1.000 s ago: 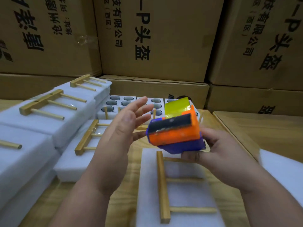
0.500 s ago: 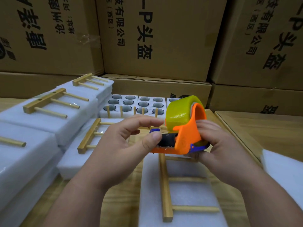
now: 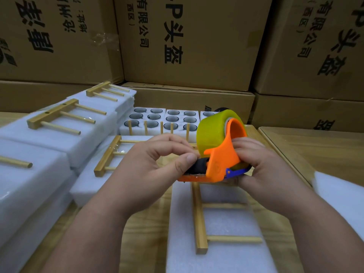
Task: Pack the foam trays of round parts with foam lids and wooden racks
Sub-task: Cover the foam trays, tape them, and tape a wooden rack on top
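Observation:
My right hand [image 3: 262, 170] grips an orange tape dispenser [image 3: 220, 164] carrying a yellow tape roll [image 3: 211, 133]. My left hand [image 3: 155, 170] pinches at the dispenser's front end beside its black roller; the tape end itself is hidden by my fingers. Directly below lies a white foam lid [image 3: 222, 251] with a wooden rack [image 3: 200, 219] resting on it. Behind the dispenser stand open foam trays [image 3: 157, 119] holding round parts in their holes.
Several closed foam packs [image 3: 65, 133] topped with wooden racks [image 3: 57, 117] are piled at the left. Another pack with a rack [image 3: 106, 154] lies in the middle. Cardboard boxes [image 3: 189, 42] wall the back. A white foam sheet [image 3: 342, 196] sits at right on the wooden table [image 3: 307, 146].
The dispenser has turned from showing its underside to sitting upright with the roll on top. My left hand went from spread open to pinching at the dispenser's front.

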